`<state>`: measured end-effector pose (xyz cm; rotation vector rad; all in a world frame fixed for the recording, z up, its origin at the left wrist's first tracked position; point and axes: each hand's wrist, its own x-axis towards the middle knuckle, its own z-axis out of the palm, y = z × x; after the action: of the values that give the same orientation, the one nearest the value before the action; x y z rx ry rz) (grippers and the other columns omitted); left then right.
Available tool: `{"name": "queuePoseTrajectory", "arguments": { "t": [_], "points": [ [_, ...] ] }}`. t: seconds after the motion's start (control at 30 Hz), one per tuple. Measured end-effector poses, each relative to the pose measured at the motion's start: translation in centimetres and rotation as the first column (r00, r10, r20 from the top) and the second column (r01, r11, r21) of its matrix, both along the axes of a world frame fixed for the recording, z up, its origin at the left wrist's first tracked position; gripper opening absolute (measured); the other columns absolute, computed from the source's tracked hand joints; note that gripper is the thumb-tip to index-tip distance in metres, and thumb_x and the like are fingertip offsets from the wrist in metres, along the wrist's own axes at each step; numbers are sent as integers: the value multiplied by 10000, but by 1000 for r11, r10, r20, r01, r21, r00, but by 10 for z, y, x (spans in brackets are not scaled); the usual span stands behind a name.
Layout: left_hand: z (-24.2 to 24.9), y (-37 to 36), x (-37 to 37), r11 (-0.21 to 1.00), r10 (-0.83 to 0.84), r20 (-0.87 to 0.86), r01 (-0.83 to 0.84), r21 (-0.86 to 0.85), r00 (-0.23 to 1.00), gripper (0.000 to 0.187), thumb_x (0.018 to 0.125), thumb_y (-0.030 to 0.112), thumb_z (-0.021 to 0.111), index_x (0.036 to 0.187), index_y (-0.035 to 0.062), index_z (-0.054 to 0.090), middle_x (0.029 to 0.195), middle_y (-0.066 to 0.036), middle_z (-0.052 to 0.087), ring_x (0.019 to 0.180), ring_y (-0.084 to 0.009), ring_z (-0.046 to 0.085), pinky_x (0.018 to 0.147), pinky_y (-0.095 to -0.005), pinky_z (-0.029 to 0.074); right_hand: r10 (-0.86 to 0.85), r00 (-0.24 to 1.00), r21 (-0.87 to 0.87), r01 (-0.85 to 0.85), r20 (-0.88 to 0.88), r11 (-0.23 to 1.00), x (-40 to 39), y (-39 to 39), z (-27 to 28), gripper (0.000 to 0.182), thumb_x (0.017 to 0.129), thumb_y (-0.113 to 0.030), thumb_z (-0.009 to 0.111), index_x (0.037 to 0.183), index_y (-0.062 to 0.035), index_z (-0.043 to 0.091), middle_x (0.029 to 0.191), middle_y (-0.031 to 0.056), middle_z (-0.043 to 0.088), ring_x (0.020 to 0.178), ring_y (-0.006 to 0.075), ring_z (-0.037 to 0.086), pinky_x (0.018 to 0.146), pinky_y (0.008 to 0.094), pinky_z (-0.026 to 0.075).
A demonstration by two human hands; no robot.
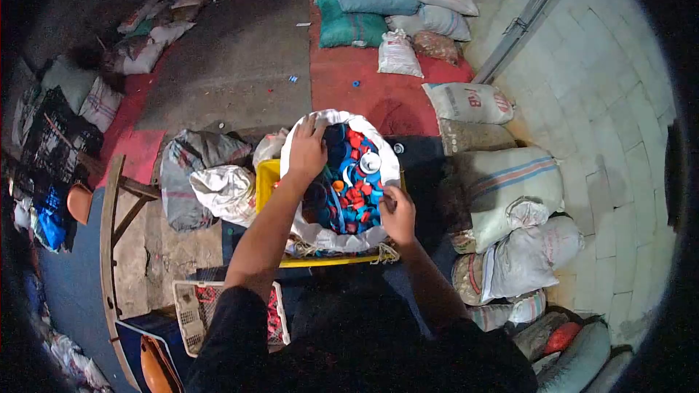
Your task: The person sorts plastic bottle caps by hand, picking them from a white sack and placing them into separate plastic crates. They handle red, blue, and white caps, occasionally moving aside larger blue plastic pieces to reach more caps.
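In front of me stands a white sack (378, 131) with its mouth rolled open, full of mostly blue and red plastic caps (354, 195). A larger white round cap (370, 163) lies on top of them. My left hand (309, 149) rests over the sack's left rim, its fingers stretched out and pointing away from me. At the right rim is my right hand (397, 216), fingers curled in toward the thumb by the caps. Whatever is between those fingers, if anything, cannot be made out.
A yellow crate (268, 183) surrounds the sack's base. Nearer me is a beige basket (191, 314) with red pieces. Filled sacks (513, 182) line the right wall; more sacks (368, 1) are stacked at the back. A wooden frame (109, 240) stands left.
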<state>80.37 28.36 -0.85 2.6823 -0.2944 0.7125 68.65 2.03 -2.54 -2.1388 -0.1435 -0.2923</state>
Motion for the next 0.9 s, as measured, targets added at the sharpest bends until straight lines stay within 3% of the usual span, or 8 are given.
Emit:
{"name": "queuePoseTrajectory", "arguments": {
  "t": [0.23, 0.27, 0.4, 0.5, 0.63, 0.67, 0.77, 0.9],
  "points": [
    [-64, 15, 59, 979, 204, -388, -180, 98, 899, 610, 987, 325, 552, 1520, 87, 375, 1537, -225, 387, 1467, -403, 322, 1144, -567, 348, 8, 986, -173, 21, 166, 985, 95, 24, 38, 302, 860, -67, 691, 1158, -37, 652, 1127, 204, 654, 1068, 391, 636, 893, 440, 514],
    [-68, 18, 61, 976, 218, -301, -206, 72, 928, 472, 1008, 322, 522, 1430, 117, 472, 1385, -250, 539, 1336, -444, 492, 1014, -561, 480, 10, 986, -182, 21, 167, 983, 117, 29, 35, 350, 870, -120, 698, 1208, -49, 640, 1161, 197, 635, 1103, 411, 606, 930, 478, 499],
    [-61, 28, 84, 960, 230, -407, -274, -52, 884, 286, 1036, 331, 466, 1148, 115, 617, 955, -265, 704, 879, -480, 694, 748, -586, 557, 110, 983, -438, -35, 146, 898, 175, 50, 10, 382, 906, -187, 663, 1268, -78, 615, 1168, 201, 642, 1085, 413, 625, 899, 496, 527],
    [-70, 37, 91, 976, 188, -477, -218, -8, 859, 303, 1030, 335, 476, 1144, 104, 635, 989, -282, 699, 900, -474, 689, 759, -587, 548, 129, 990, -526, -136, -52, 839, 202, 51, -14, 393, 924, -215, 634, 1297, -96, 598, 1189, 208, 652, 1036, 418, 660, 847, 508, 555],
    [-149, 77, 137, 987, -149, -465, 106, -119, 873, 299, 923, 194, 584, 1169, 24, 584, 1005, -235, 671, 949, -431, 664, 822, -485, 534, 228, 968, -424, -251, -106, 870, 218, 35, -12, 267, 958, -208, 590, 1147, -39, 673, 1055, 262, 682, 943, 435, 684, 812, 533, 535],
    [-147, 75, 142, 971, -146, -614, -7, -239, 776, 336, 955, 222, 566, 1228, 26, 578, 1052, -229, 657, 994, -421, 640, 878, -462, 511, 285, 945, -369, -326, -162, 870, 224, 30, -7, 254, 962, -210, 587, 1111, -26, 679, 1010, 268, 680, 942, 434, 684, 809, 532, 530],
    [-181, 104, 157, 883, -452, -483, 455, -120, 750, 294, 983, 214, 550, 1203, 27, 608, 1082, -238, 650, 1054, -401, 634, 907, -459, 498, 430, 878, -229, -472, -211, 851, 249, 16, -26, 259, 966, -227, 591, 959, 16, 679, 828, 273, 650, 804, 398, 681, 723, 492, 501],
    [-123, 73, 151, 981, -190, -567, 138, -134, 801, 294, 937, 284, 621, 1075, 35, 696, 1032, -204, 714, 994, -391, 683, 886, -487, 533, 542, 758, -38, -593, -361, 804, 284, 0, -58, 280, 935, -236, 623, 816, 10, 685, 705, 164, 650, 648, 266, 615, 625, 418, 450]
  ]
}}
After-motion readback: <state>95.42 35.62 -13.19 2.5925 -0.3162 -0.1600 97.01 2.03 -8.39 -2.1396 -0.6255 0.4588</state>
